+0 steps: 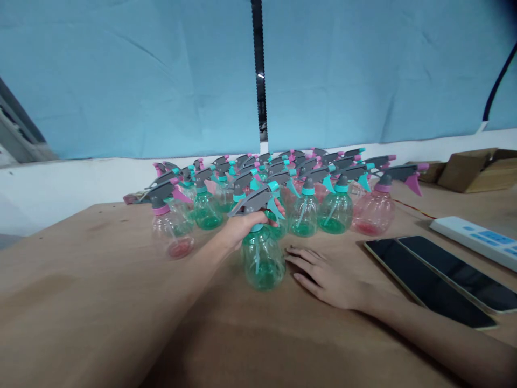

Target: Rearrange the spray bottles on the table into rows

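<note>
My left hand (247,223) is wrapped round the neck of a green spray bottle (263,264), just under its grey and teal trigger head. The bottle is upright, clear green and round-bellied, and stands at the front of a group of similar bottles. To its right, my right hand (319,272) lies flat on the table with the fingers stretched toward the bottle and apart from each other. Behind the held bottle are several green spray bottles (335,213). A pink spray bottle (173,234) stands at the left, another pink bottle (374,210) at the right.
Two dark-screened phones (428,280) lie side by side on the wooden table (100,302) at the right. Beyond them is a white power strip (480,240). Open cardboard boxes (476,170) sit at the back right, and a blue sheet (161,81) covers the wall behind.
</note>
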Tool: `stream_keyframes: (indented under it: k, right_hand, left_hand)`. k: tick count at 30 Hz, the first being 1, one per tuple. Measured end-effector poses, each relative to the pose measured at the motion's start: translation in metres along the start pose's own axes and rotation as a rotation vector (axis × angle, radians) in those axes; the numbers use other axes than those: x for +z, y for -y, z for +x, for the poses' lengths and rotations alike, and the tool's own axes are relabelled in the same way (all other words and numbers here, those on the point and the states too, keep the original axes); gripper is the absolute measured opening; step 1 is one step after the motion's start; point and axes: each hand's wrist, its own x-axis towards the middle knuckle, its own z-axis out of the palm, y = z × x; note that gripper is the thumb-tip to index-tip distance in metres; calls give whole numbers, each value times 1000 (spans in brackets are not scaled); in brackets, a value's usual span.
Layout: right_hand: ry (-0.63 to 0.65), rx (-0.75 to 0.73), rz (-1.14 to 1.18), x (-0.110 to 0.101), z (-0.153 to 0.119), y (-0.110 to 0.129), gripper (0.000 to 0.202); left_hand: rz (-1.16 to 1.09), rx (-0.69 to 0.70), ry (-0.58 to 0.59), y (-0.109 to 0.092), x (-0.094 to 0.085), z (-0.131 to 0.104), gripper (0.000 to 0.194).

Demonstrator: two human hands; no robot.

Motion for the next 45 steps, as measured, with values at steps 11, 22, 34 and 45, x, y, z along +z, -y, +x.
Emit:
stream_keyframes:
  k: [11,22,34,45]
  right_hand:
    - [-12,-11,-9,-1,0,2,42]
    - [-5,-9,-12,0,0,1,42]
    - [3,13,24,-1,-1,2,44]
    - [-8,18,26,1,-1,2,43]
  left_hand:
    - [5,17,97,1,0,3,31]
    - [37,17,154,2,-2,1,35]
    - [299,-91,-71,-16,-41,-35,20]
    - [867,154,-578,25,-92,-64,40]
